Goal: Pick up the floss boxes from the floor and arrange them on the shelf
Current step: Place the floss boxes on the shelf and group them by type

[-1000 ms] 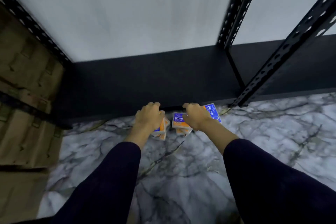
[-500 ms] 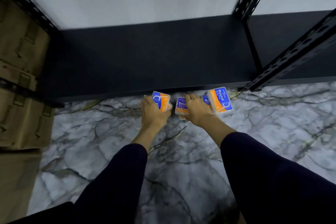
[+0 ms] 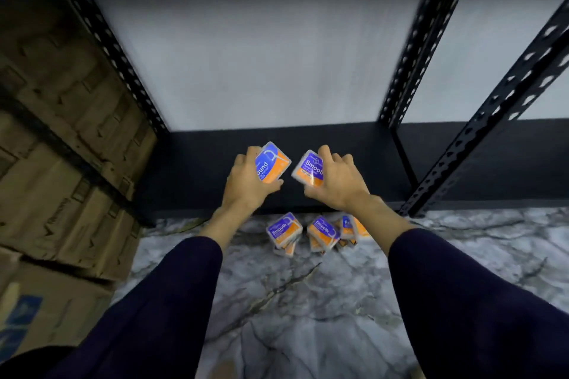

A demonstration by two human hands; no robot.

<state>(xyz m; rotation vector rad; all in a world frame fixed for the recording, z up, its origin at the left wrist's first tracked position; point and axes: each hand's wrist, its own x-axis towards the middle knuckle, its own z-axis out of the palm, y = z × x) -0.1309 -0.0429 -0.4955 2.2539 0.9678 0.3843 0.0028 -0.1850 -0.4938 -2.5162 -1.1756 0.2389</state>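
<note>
Stacked cardboard cartons (image 3: 58, 163) fill the far left, beside the perforated black upright (image 3: 123, 68) of a metal rack. The rack's lowest shelf (image 3: 191, 169) is a dark board running across the middle of the view, with a pale wall panel (image 3: 261, 58) behind it.

Over that shelf, the left hand (image 3: 246, 181) holds a floss box (image 3: 272, 164) with a blue and orange label reading "ound"; its grip is closed around the box, thumb under the lower edge and fingers over the top, the box tilted. Just to the right, the right hand (image 3: 334, 181) holds a second floss box (image 3: 309, 168), purple and orange and marked "Smooth", its grip likewise wrapped around it. The two boxes sit close together but apart, above the shelf's front half; whether either touches the board cannot be told.

Below the hands, on the grey marbled floor (image 3: 308, 301) just in front of the shelf edge, lies a small heap of floss boxes (image 3: 317, 234), several overlapping, labels facing up. Dark sleeves (image 3: 462, 301) cover both forearms. Further right, two more perforated uprights (image 3: 505, 101) rise from the rack.
</note>
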